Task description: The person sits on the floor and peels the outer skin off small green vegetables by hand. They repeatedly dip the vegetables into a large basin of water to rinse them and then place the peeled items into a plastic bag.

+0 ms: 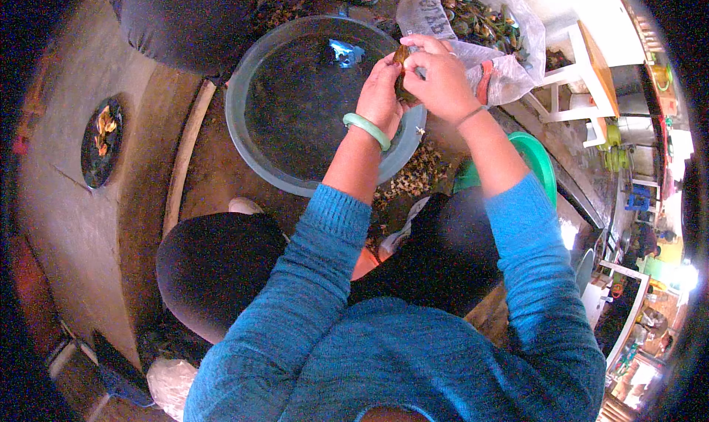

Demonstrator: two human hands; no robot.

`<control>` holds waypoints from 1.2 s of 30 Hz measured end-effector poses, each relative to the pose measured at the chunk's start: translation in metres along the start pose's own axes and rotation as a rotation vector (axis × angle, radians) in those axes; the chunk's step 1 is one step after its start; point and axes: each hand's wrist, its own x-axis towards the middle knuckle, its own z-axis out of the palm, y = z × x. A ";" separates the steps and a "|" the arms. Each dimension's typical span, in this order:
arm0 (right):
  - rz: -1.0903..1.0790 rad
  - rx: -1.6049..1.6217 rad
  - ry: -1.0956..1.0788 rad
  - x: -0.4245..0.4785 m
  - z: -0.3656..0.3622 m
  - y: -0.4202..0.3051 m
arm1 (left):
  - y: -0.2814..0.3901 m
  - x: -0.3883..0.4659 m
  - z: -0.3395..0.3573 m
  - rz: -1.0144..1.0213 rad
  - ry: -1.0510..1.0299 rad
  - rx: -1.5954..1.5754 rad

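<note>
My left hand point(382, 92), with a pale green bangle at its wrist, holds a brownish mussel point(401, 59) over the right rim of a large round plastic tub point(238, 139). My right hand point(437, 73) pinches the same shell from the other side, its fingers close to those of the left. Dark water fills the tub and mirrors a bright patch. Just beyond my right hand stands a translucent plastic sack point(512, 76) with many green mussels point(482, 20) in it. Whether the shell is parted cannot be seen.
A green basin point(534, 156) lies under my right forearm. Small scraps point(424, 167) cover the floor beside the tub. A white-legged stool point(592, 78) stands at the right. Another person's dark-clothed leg point(177, 29) is across the tub. A dark plate point(102, 161) with yellowish pieces is at the left.
</note>
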 end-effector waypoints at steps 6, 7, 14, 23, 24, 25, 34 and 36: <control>-0.030 -0.293 0.022 -0.001 -0.010 -0.014 | -0.006 0.006 -0.004 0.267 0.121 0.535; -0.044 -0.336 0.033 -0.001 -0.011 -0.016 | -0.007 0.008 -0.006 0.335 0.132 0.663; 0.001 0.001 0.023 -0.004 -0.007 0.002 | -0.001 -0.001 -0.003 0.047 0.075 0.293; 0.001 0.330 -0.050 -0.007 -0.009 0.011 | 0.001 -0.003 -0.001 -0.053 0.011 -0.008; 0.022 0.358 -0.078 -0.007 -0.011 0.011 | 0.002 -0.002 -0.002 -0.071 0.010 -0.030; 0.043 0.387 -0.106 -0.008 -0.013 0.013 | 0.002 0.000 -0.005 -0.089 0.008 -0.053; 0.292 0.093 -0.537 -0.037 -0.052 0.051 | -0.001 0.012 -0.022 -0.174 -0.175 -0.349; 0.260 -0.076 -0.704 -0.057 -0.048 0.074 | -0.006 0.015 -0.024 -0.175 -0.161 -0.365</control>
